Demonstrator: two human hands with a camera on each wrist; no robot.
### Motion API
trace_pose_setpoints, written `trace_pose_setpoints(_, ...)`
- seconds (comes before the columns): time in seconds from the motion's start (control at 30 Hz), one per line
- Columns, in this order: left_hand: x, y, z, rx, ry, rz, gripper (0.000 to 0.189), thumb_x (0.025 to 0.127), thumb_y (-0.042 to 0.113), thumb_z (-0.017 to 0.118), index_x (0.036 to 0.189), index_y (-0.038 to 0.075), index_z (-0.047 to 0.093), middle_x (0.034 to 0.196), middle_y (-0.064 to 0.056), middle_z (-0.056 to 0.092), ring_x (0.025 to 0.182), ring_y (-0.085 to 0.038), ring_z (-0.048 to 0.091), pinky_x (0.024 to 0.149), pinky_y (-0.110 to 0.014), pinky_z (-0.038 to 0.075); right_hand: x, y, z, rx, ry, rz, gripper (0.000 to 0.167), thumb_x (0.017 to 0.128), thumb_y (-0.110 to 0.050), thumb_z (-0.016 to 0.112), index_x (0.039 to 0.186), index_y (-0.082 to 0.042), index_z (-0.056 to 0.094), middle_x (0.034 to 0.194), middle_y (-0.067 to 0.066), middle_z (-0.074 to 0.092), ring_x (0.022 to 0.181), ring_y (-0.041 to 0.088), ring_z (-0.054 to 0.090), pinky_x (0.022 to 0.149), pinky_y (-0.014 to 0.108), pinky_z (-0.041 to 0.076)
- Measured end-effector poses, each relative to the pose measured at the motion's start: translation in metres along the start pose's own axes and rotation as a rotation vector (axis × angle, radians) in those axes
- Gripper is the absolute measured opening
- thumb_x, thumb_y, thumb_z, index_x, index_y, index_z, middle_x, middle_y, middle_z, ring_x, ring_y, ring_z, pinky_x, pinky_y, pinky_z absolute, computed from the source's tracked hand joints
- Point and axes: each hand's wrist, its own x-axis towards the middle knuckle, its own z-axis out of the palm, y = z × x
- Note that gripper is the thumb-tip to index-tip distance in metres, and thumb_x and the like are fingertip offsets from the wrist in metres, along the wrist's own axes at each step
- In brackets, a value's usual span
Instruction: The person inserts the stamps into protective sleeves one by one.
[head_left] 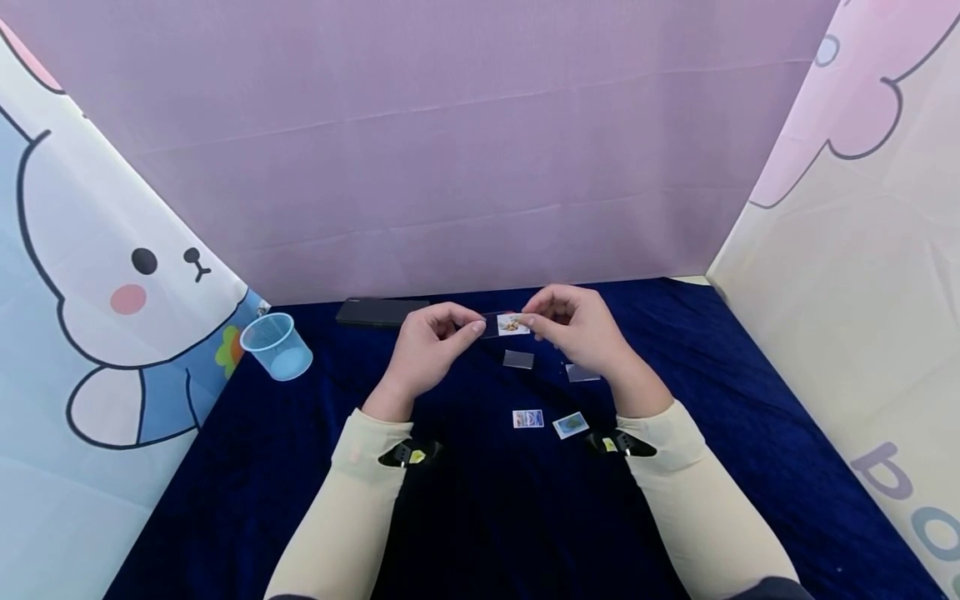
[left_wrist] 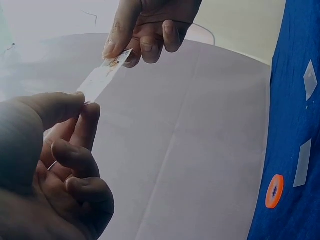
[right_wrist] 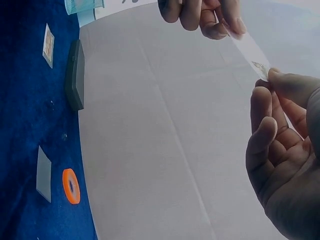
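Observation:
Both hands are raised over the dark blue cloth, holding a clear plastic strip (head_left: 490, 326) between them. My left hand (head_left: 432, 343) pinches its left end between thumb and forefinger. A small picture card (head_left: 513, 324) overlaps the strip toward the right. My right hand (head_left: 581, 327) pinches the card's right edge with thumb and forefinger, its other fingers loosely bent. In the left wrist view the strip (left_wrist: 95, 86) runs slanted from one thumb to the other. The right wrist view has the card's picture (right_wrist: 259, 67) close to my right thumb; fingertips cover both ends.
Two picture cards (head_left: 528, 419) lie on the cloth (head_left: 480, 517) nearer the body, with two clear pieces (head_left: 518, 359) beyond them. A dark flat case (head_left: 378, 312) lies by the back curtain. At left stands a blue mesh cup (head_left: 277, 346). An orange ring-shaped roll (right_wrist: 71, 186) rests on the cloth.

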Motion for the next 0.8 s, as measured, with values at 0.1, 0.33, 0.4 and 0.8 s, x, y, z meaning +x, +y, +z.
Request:
trace_pose_setpoints(0.1, -0.0003, 0.0017, -0.0007, -0.013, -0.014, 0.009, 0.008, 0.099, 0.002, 0.073, 0.103, -0.002, 0.078, 0.074, -0.019, 0.061, 0.052, -0.013, 0.04, 0.05, -0.025, 0.033, -0.0001, -0.001, 0.0003, 0.007, -0.001, -0.004, 0.006, 0.097, -0.013, 0.078, 0.101, -0.01, 0.076, 0.082, 0.013, 0.07, 0.068, 0.024, 0.064, 0.053, 0.028, 0.045)
trace_pose_setpoints(0.33, -0.0012, 0.003, -0.0013, -0.017, -0.031, 0.016, 0.009, 0.099, 0.002, 0.072, 0.104, -0.003, 0.077, 0.073, -0.023, 0.058, 0.051, -0.011, 0.04, 0.05, -0.025, 0.033, -0.001, -0.0022, 0.0006, 0.01, -0.005, -0.004, 0.009, 0.096, -0.012, 0.079, 0.104, -0.01, 0.076, 0.084, 0.011, 0.072, 0.071, 0.028, 0.067, 0.059, 0.029, 0.052)
trace_pose_setpoints(0.4, -0.0017, 0.0033, -0.0014, -0.018, -0.027, 0.019, 0.009, 0.099, 0.002, 0.072, 0.104, -0.003, 0.077, 0.072, -0.024, 0.058, 0.051, -0.011, 0.039, 0.049, -0.025, 0.033, -0.0013, -0.0015, -0.0002, 0.003, -0.005, 0.0, 0.009, 0.097, -0.015, 0.079, 0.104, -0.011, 0.077, 0.084, 0.006, 0.072, 0.071, 0.026, 0.067, 0.06, 0.03, 0.052)
trace_pose_setpoints(0.8, -0.0017, 0.0043, -0.002, -0.018, -0.004, 0.026, 0.008, 0.098, 0.0, 0.072, 0.103, -0.005, 0.076, 0.075, -0.024, 0.06, 0.051, -0.01, 0.039, 0.049, -0.024, 0.032, -0.001, 0.0004, -0.0047, 0.01, -0.048, -0.028, 0.006, 0.098, -0.014, 0.077, 0.104, -0.013, 0.078, 0.083, 0.003, 0.071, 0.07, 0.039, 0.064, 0.057, 0.031, 0.051)
